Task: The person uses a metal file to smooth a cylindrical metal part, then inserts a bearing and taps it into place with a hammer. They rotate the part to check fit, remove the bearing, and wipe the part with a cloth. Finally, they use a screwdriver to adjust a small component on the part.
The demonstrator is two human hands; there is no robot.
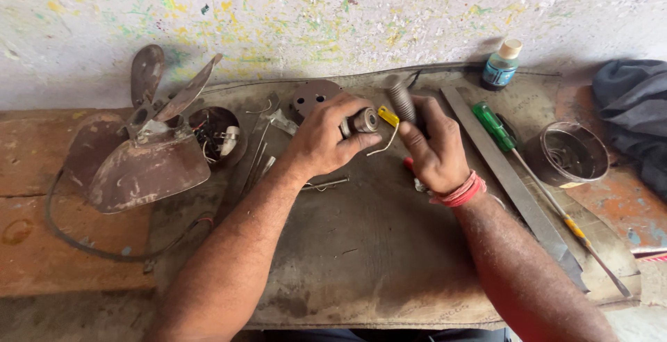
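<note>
While my left hand (325, 140) grips the small metal cylinder (362, 121) just past the middle of the mat (361, 258), toward the tabletop's far edge, the ribbed grey handle (401, 101) in my right hand (432, 149) stands almost touching it, just to its right. That closeness is the relation that counts: the cylinder's long axis runs roughly left to right, its open round end facing the right hand, while the handle points up and slightly away toward the wall. Both hands are equally near, each closed on its own piece. The cylinder looks like dull steel, stubby, with a dark bore at the end I can see; my fingers hide the rest. A small yellow tag (388, 115) with a thin bent wire sits between the two hands; I cannot tell which piece it belongs to.

Further out, a round brown plate with holes (310, 96) lies behind the left hand. A worn fan with rusty blades and a motor housing (142, 161) fills the tabletop's left side. On the right lie a long flat file (514, 185), a green-handled screwdriver (495, 126) and a dark round cup (564, 154); a small bottle (501, 64) stands by the far edge, a dark cloth (632, 106) at the far right corner.
</note>
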